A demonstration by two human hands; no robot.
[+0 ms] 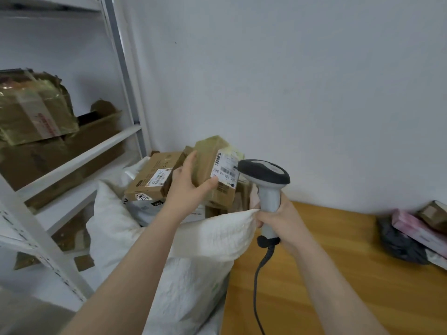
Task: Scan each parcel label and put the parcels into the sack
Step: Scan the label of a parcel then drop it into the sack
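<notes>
Brown and tape-wrapped, the parcel (208,160) is gripped by the left hand (188,189), fingers (192,157) spread over its side and thumb pressed beside the label (226,171), so that it is turned toward the scanner (266,180) at its three o'clock. The scanner handle is wrapped by the curled fingers of the right hand (280,221), and the parcel is held above the open sack (193,262), presumably to be dropped in once read.

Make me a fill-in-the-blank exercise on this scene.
The left hand holds a parcel over the white ____.
The right hand grips a ____ pointed at the parcel's label.
Taped boxes sit at left on a white ____.
Missing: sack; scanner; shelf.
</notes>
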